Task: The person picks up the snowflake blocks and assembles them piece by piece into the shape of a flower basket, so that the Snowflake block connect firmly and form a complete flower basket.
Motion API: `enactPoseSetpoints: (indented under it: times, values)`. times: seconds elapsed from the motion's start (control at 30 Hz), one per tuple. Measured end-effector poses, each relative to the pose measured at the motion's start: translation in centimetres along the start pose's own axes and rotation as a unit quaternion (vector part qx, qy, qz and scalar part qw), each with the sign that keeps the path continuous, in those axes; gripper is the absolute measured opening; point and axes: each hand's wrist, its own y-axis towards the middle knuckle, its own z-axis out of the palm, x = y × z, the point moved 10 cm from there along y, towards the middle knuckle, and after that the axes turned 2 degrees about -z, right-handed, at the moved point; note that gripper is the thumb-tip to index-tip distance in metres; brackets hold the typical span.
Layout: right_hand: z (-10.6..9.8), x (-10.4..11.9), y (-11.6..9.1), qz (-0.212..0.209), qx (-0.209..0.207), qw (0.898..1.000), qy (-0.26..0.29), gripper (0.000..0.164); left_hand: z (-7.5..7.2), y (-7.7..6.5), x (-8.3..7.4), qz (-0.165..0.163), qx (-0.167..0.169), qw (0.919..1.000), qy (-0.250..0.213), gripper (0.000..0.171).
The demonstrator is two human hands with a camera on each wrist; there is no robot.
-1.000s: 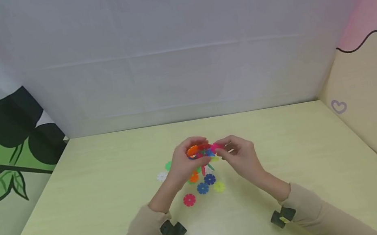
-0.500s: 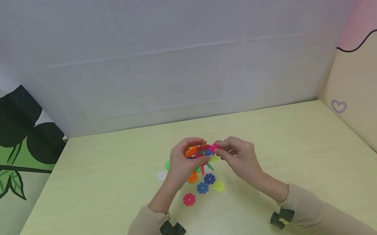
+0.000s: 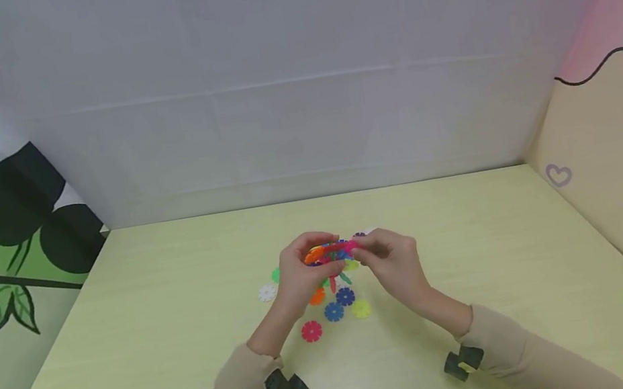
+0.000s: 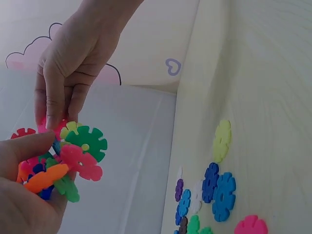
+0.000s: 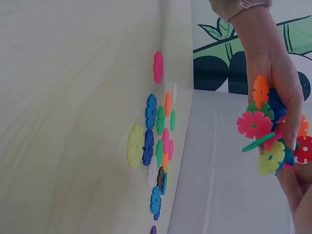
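My left hand (image 3: 299, 278) holds a cluster of interlocked plastic snowflake discs (image 4: 83, 163) above the table, its thumb and fingers curled round one side. Red, orange, green, yellow and blue discs join at different angles. From the other side my right hand (image 3: 397, 266) pinches a pink snowflake disc (image 3: 352, 247) between thumb and fingertips, right at the cluster's edge. The left wrist view shows the right fingers pointing down onto that edge. Part of the pink disc is hidden behind the fingertips.
Loose snowflake discs lie on the pale table (image 3: 159, 354) beneath the hands. Nearest the person is a red-pink disc (image 3: 311, 331), with a blue disc (image 3: 333, 312) and a yellow disc (image 3: 361, 309) close by. A white disc (image 3: 267, 292) lies left. A pale wall (image 3: 302, 135) stands behind.
Both hands and the cluster have shifted slightly left. The orange disc on the cluster appears more edge-on. The right fingers keep their pinch on the pink disc.
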Motion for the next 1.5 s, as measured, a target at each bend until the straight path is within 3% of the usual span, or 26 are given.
enactPoseSetpoints:
  times: [0.23,0.37,0.47,0.63,0.7,0.77,1.0,1.2,1.5]
  values:
    - [0.5,-2.8,0.2,0.02,0.025,0.999,-0.003,0.013,-0.1,0.3,-0.6,0.029,0.004,0.9991,0.03,0.033]
    - [1.4,-5.0,0.2,0.071,0.098,0.992,-0.034,0.022,-1.0,0.5,0.1,0.021,-0.003,0.9984,0.052,0.034]
    - [2.5,-7.3,-0.8,0.128,0.186,0.972,-0.065,0.03,-2.2,0.4,0.9,0.003,-0.017,0.9983,0.056,0.035]
    - [5.2,-11.5,-4.6,0.169,0.35,0.914,-0.115,0.034,-3.5,0.1,1.0,-0.015,-0.033,0.998,0.052,0.035]
    - [6.0,-12.4,-5.8,0.168,0.387,0.896,-0.137,0.036,-3.6,-0.1,0.7,-0.015,-0.034,0.9981,0.05,0.035]
    - [6.5,-12.7,-6.3,0.165,0.402,0.887,-0.157,0.036,-3.6,-0.3,0.4,-0.013,-0.034,0.9983,0.047,0.034]
    - [7.1,-12.3,-6.3,0.162,0.408,0.883,-0.166,0.019,-3.2,-0.4,0.2,-0.011,-0.022,0.9997,0.001,0.033]
    - [6.9,-12.2,-6.3,0.173,0.392,0.891,-0.15,0.033,-3.4,-0.4,0.5,-0.013,-0.029,0.9989,-0.034,0.032]
    - [6.5,-12.3,-6.4,0.189,0.382,0.892,-0.153,0.028,-4.0,-0.8,0.9,-0.029,-0.057,0.9979,-0.013,0.033]
